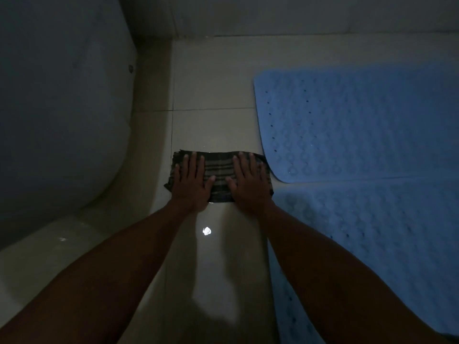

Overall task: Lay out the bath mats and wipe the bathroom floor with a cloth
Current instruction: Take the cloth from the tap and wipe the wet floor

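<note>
A dark striped cloth [218, 173] lies flat on the pale tiled floor [211, 90] in the middle of the view. My left hand [192, 181] presses palm-down on its left half, fingers spread. My right hand [249, 181] presses palm-down on its right half in the same way. A blue bath mat [360, 125] with small holes lies flat on the floor at the right, its near-left corner touching the cloth's right edge. A second blue bath mat [367, 234] lies flat just nearer, side by side with the first.
A large white rounded fixture [62, 108] fills the left side, beside the cloth. A wall base [273, 18] runs across the top. The room is dim; a bright light reflection [206, 230] shows on the tile between my forearms.
</note>
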